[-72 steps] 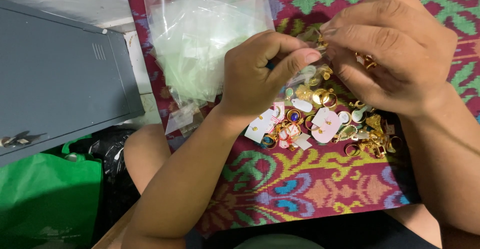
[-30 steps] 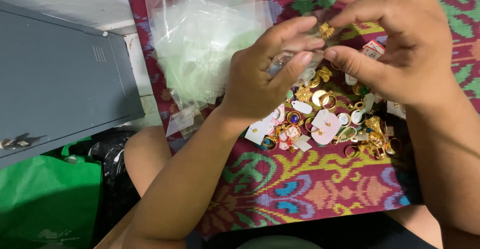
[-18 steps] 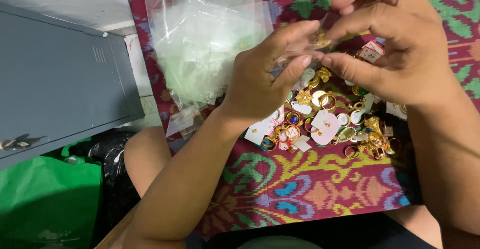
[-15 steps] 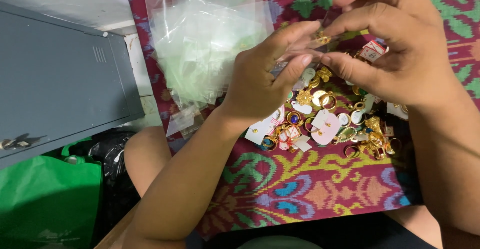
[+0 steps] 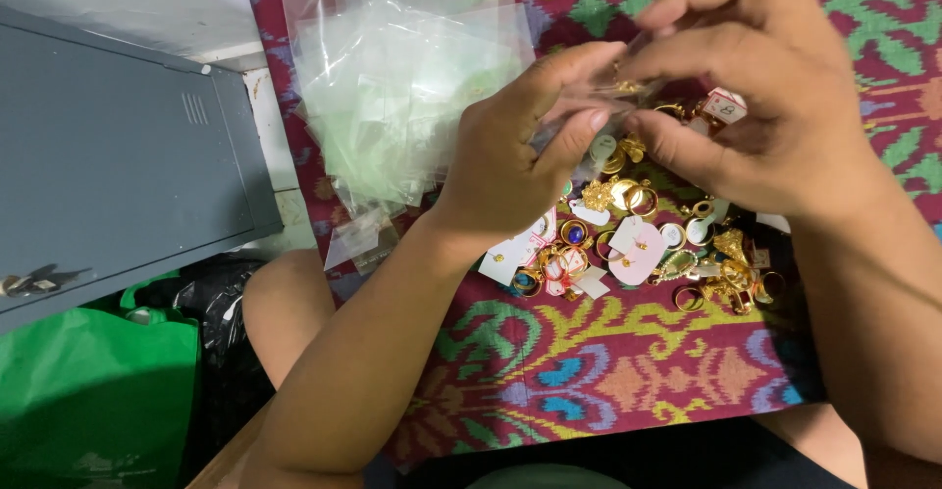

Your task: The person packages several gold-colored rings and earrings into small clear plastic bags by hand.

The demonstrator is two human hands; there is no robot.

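Note:
My left hand (image 5: 515, 146) and my right hand (image 5: 756, 97) meet above a heap of gold rings and small jewellery (image 5: 648, 244) on a patterned maroon cloth (image 5: 589, 371). Between the fingertips of both hands is a small clear plastic pouch (image 5: 599, 106) with a gold piece (image 5: 628, 85) at its mouth. My left thumb and fingers pinch the pouch's left side. My right fingers pinch the gold piece and the pouch's right edge. Several pieces in the heap carry small white tags.
A pile of clear plastic pouches (image 5: 392, 87) lies on the cloth to the left of my hands. A grey metal cabinet (image 5: 118, 165) stands at the left, with a green bag (image 5: 88, 401) below it. My bare knee (image 5: 285, 303) shows under the cloth's edge.
Both hands lifted from the heap with a pouch and a gold piece; the right fingers have since brought the gold piece down to the pouch's opening. The heap stays put.

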